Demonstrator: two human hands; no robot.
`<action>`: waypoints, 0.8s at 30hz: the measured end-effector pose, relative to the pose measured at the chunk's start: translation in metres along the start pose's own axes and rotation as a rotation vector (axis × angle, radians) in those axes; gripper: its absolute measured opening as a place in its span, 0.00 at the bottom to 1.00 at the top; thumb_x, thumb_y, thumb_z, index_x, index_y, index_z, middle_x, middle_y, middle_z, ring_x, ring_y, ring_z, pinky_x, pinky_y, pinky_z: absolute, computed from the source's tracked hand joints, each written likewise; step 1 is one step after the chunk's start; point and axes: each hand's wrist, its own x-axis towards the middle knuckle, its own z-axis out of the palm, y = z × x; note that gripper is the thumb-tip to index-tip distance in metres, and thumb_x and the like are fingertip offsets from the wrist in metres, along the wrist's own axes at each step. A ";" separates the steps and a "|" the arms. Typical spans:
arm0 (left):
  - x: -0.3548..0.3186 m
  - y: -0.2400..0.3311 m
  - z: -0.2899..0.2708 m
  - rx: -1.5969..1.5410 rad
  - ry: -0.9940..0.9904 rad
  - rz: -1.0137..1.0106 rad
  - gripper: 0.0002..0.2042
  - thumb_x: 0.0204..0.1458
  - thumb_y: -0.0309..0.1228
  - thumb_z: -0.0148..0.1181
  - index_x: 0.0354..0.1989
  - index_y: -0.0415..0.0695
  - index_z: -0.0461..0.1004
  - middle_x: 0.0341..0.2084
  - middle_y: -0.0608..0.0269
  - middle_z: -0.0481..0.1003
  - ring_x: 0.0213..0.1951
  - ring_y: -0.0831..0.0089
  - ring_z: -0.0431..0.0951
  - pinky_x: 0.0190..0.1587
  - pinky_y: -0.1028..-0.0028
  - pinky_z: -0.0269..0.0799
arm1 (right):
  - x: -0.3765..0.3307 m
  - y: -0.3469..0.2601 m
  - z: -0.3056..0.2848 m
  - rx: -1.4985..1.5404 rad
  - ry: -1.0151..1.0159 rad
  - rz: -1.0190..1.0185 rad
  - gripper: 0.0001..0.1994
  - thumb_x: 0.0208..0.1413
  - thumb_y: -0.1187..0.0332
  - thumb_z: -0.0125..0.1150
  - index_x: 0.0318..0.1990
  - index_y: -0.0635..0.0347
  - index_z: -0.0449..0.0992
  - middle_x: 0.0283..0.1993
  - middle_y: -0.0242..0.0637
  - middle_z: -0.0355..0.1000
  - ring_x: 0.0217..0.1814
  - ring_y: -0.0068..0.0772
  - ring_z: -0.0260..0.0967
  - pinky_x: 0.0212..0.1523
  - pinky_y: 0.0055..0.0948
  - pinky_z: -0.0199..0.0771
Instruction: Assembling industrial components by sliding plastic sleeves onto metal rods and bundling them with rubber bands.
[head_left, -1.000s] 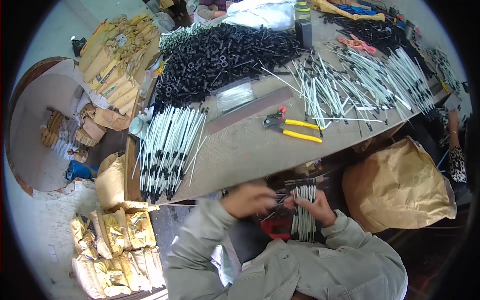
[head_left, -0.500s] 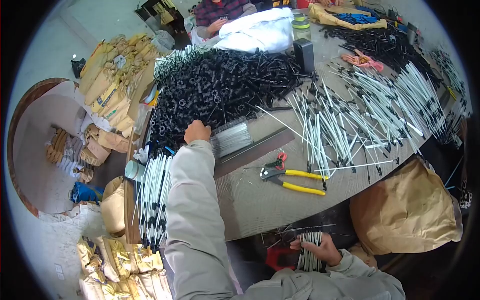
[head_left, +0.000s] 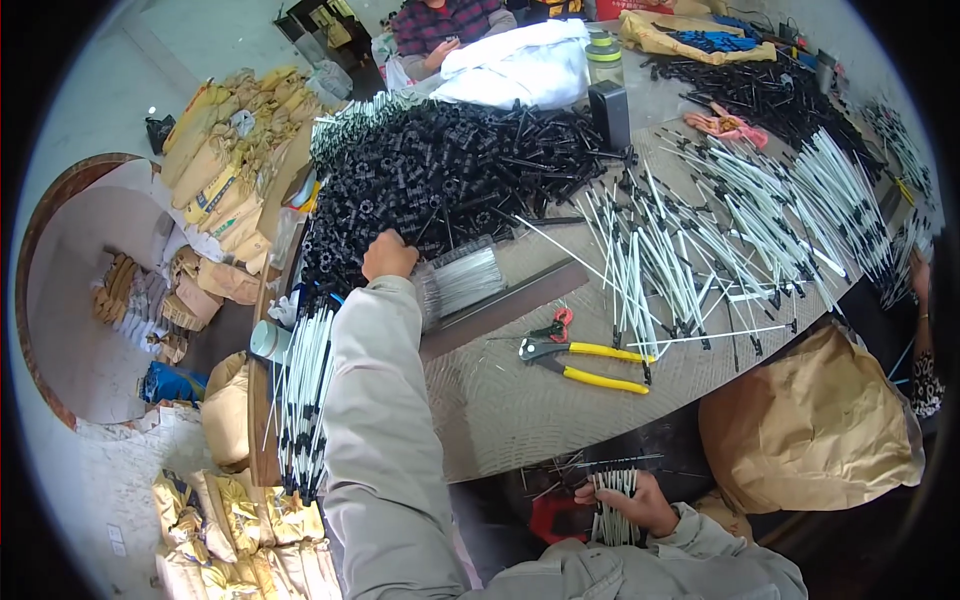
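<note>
My left hand (head_left: 388,256) reaches to the near edge of a heap of small black plastic parts (head_left: 430,170). Its fingers are curled down among them, and what they pinch, if anything, is hidden. Beside that hand lies a clear tray of thin metal rods (head_left: 468,280). Low in front of me, below the table edge, my right hand (head_left: 648,503) is wrapped round a bundle of white sticks (head_left: 614,505). Yellow-handled pliers (head_left: 590,362) rest on the table, with a small red-handled tool (head_left: 560,325) touching them.
White sticks with black fittings (head_left: 650,255) spread over the table's right side; another stack (head_left: 303,400) sits at its left edge. A brown paper sack (head_left: 815,420) stands at the right. Across the table sits a person (head_left: 445,30); another person's arm (head_left: 922,310) shows far right.
My left hand has shifted slightly left and toward the heap. The right hand keeps the bundle, moving a little. Another person's arm has appeared at the far right.
</note>
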 end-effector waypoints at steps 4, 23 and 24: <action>-0.009 -0.004 -0.033 -0.225 0.232 0.064 0.15 0.35 0.33 0.61 0.33 0.41 0.75 0.29 0.51 0.76 0.36 0.56 0.77 0.39 0.63 0.73 | -0.010 0.005 0.013 0.025 0.014 -0.032 0.08 0.54 0.78 0.52 0.41 0.71 0.70 0.38 0.41 0.74 0.42 0.30 0.72 0.44 0.27 0.72; -0.410 -0.025 -0.026 -2.133 -0.779 -0.321 0.17 0.55 0.37 0.53 0.48 0.39 0.67 0.35 0.58 0.73 0.31 0.75 0.76 0.34 0.81 0.76 | -0.048 0.000 0.056 -0.095 -0.173 -0.205 0.10 0.55 0.76 0.51 0.43 0.70 0.70 0.40 0.42 0.73 0.44 0.31 0.71 0.47 0.28 0.71; -0.413 -0.023 -0.028 -2.103 -0.769 -0.340 0.17 0.55 0.37 0.52 0.48 0.39 0.67 0.36 0.58 0.73 0.31 0.75 0.76 0.34 0.81 0.76 | -0.049 0.000 0.057 -0.110 -0.179 -0.198 0.10 0.54 0.76 0.51 0.43 0.70 0.70 0.41 0.42 0.73 0.44 0.31 0.71 0.47 0.27 0.71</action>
